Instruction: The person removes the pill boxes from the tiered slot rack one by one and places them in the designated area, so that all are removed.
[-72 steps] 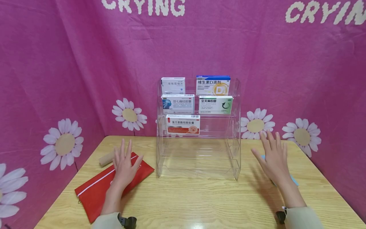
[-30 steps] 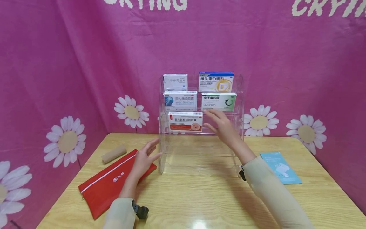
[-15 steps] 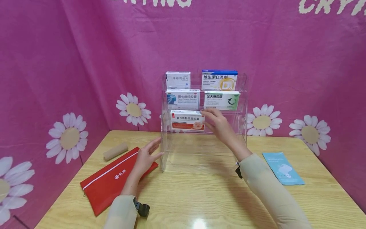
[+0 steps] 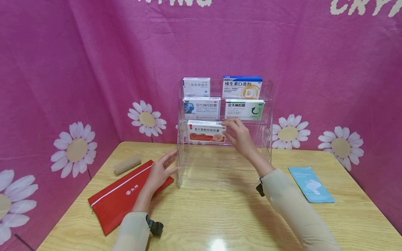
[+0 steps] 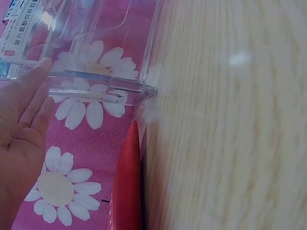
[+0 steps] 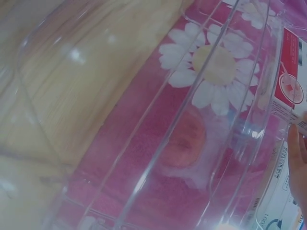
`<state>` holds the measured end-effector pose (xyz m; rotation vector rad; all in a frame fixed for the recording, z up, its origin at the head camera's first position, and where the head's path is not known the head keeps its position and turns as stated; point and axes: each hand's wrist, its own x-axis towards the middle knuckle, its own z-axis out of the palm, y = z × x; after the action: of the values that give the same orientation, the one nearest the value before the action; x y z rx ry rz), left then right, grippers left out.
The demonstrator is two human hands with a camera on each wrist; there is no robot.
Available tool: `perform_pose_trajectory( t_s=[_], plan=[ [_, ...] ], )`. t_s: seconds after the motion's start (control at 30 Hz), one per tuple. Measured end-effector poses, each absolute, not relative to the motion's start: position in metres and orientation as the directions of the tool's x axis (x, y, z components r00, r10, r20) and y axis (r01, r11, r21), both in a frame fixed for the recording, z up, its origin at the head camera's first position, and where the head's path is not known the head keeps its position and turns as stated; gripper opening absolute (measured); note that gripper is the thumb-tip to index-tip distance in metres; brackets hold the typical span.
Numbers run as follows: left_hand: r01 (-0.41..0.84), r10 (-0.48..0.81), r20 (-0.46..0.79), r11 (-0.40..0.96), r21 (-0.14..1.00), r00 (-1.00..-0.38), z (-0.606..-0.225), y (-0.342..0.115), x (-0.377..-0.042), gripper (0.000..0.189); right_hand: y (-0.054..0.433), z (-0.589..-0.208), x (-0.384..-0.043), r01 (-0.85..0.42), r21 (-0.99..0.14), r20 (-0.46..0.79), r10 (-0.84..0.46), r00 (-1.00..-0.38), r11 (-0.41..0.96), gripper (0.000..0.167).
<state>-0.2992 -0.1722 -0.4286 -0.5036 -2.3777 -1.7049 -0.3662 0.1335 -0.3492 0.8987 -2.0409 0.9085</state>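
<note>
A clear acrylic tiered rack (image 4: pixel 220 181) stands at the middle of the table. My right hand (image 4: pixel 242 137) pinches the right end of a white-and-red medicine box (image 4: pixel 204 134), which stands at the left of the third tier. In the right wrist view, only some fingers (image 6: pixel 297 163) show, against that box's end. My left hand (image 4: pixel 159 172) is at the rack's left side with its fingers extended, fingertips right at the clear side panel. On the tiers above stand a blue-and-white box (image 4: pixel 201 109), a green-and-white box (image 4: pixel 245 110), a white box (image 4: pixel 196 87) and a vitamin D box (image 4: pixel 242 88).
A red zip pouch (image 4: pixel 119 202) lies on the table at the left, partly beneath my left forearm in this view. Behind it lies a brown cardboard-coloured roll (image 4: pixel 127 165). A light-blue packet (image 4: pixel 311 184) lies at the right. A pink flowered curtain (image 4: pixel 150 52) hangs behind the table.
My right hand has come from above the blue packet to the white-and-red box and taken its right end. The left hand has moved from over the pouch to the rack's left side.
</note>
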Motion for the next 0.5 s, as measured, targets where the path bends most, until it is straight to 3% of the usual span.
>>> perform_pose_trajectory(
  t_s=[0.23, 0.5],
  plan=[
    [0.383, 0.181, 0.342, 0.290, 0.877, -0.922, -0.4282, -0.1735, -0.2992, 0.066, 0.1333, -0.3482, -0.3641, -0.807, -0.406, 0.796, -0.268, -0.543, 0.429, 0.027],
    [0.382, 0.193, 0.335, 0.318, 0.868, -0.922, -0.4273, -0.1753, -0.3001, 0.065, 0.1339, -0.3434, -0.3587, -0.817, -0.387, 0.835, -0.214, -0.507, 0.428, 0.028]
  ],
)
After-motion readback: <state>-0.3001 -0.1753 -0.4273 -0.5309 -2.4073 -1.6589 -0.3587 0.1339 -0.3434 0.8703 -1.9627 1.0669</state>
